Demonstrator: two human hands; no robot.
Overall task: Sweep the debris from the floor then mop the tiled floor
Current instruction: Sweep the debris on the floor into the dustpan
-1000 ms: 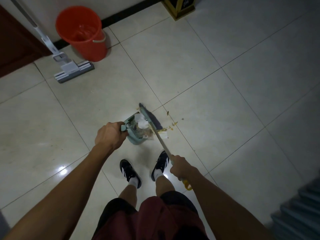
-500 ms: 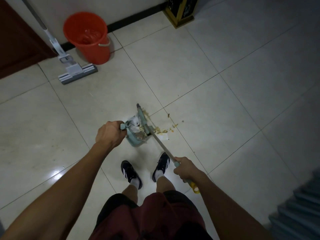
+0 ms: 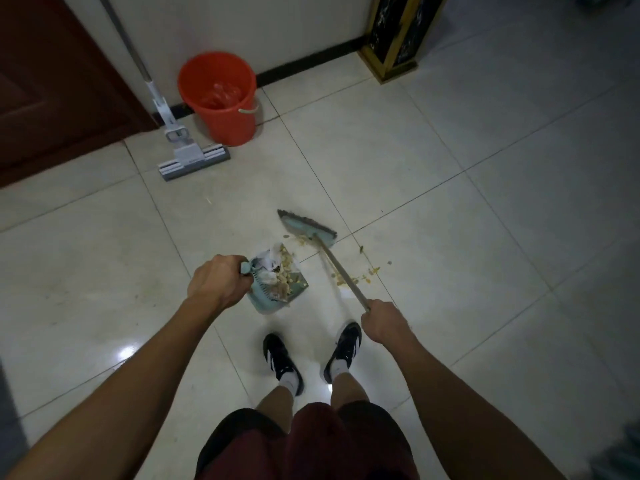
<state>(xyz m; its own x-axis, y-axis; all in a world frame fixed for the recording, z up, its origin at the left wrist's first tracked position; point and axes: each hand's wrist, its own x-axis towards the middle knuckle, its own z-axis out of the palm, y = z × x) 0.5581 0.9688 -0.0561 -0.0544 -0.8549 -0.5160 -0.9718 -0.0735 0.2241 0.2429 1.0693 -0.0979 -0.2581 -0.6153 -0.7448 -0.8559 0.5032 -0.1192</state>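
My left hand (image 3: 218, 284) grips the handle of a pale green dustpan (image 3: 273, 299) that rests on the tiled floor, holding crumpled paper and yellowish scraps. My right hand (image 3: 382, 320) holds the shaft of a broom (image 3: 308, 230), whose green head lies on the floor beyond the pan's mouth, a short way apart from it. Loose yellow debris (image 3: 356, 277) is scattered on the tile to the right of the pan, under the broom shaft. A sponge mop (image 3: 194, 161) leans against the wall at the back left, beside an orange bucket (image 3: 221, 98).
A dark wooden door (image 3: 52, 81) fills the back left. A black and gold stand (image 3: 394, 36) sits against the wall at the back right. My two feet in black shoes (image 3: 311, 355) stand just behind the pan. Stair edges show at the lower right corner.
The broom head has swung away from the pan, out and to the right, leaving the pan's load exposed. My right hand shifted right along with it. The camera tilted up.
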